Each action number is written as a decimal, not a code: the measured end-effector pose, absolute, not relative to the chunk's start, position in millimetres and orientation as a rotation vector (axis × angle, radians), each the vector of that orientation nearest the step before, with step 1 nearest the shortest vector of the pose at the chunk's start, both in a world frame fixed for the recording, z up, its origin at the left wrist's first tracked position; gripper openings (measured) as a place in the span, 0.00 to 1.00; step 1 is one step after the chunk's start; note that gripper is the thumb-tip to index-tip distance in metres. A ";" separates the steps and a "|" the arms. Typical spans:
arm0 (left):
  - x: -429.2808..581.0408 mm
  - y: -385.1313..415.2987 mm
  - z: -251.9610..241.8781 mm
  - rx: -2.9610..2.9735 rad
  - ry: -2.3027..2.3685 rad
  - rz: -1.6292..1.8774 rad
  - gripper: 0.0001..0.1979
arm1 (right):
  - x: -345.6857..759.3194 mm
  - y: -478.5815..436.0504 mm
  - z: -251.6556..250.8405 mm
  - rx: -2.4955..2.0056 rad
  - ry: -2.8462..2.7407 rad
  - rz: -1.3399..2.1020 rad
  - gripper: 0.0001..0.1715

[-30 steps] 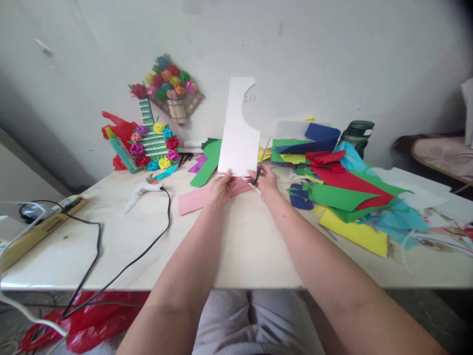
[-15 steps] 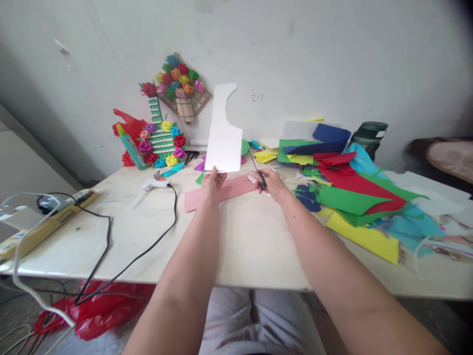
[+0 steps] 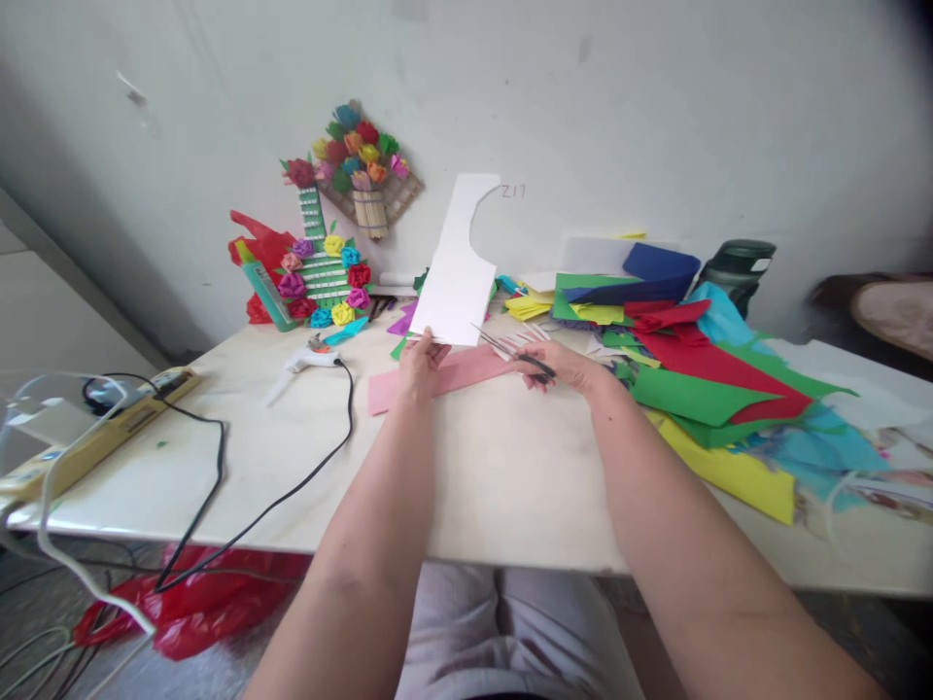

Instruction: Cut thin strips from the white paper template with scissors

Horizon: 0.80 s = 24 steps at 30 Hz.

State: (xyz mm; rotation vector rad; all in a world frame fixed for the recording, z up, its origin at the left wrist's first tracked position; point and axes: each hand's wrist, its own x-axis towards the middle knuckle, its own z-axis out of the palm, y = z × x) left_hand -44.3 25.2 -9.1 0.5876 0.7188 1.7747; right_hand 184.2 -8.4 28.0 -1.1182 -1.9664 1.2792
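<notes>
My left hand [image 3: 424,362] pinches the bottom edge of a white sheet of paper [image 3: 453,282], which stands up tilted to the right and has a curved notch cut from its right side. My right hand [image 3: 548,366] is closed on a pair of scissors [image 3: 531,362]. Their tips point left, close to the sheet's lower right corner; whether they touch it I cannot tell. Under both hands a folded strip of pink paper [image 3: 466,371] lies on the table. Thin pale strips fan out just behind my right hand.
A white glue gun [image 3: 313,360] with a black cord lies left, near a yellowish power strip [image 3: 109,428]. Paper-flower crafts [image 3: 328,282] and a glue bottle [image 3: 263,284] stand behind. Coloured paper [image 3: 714,389] covers the right side, with a dark bottle [image 3: 736,267] at the back.
The white sheet has tilted over to the right in my left hand. My right hand has moved slightly right, and the scissors have swung from upright to pointing left.
</notes>
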 end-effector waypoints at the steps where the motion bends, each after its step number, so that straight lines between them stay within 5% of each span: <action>1: -44.1 25.0 -8.8 0.591 0.716 1.768 0.06 | 184.8 -8.6 28.3 -1.129 -1.972 1.282 0.17; 24: -44.5 22.0 -11.4 0.757 0.672 1.614 0.06 | 181.2 -2.2 19.1 -1.204 -2.137 1.335 0.20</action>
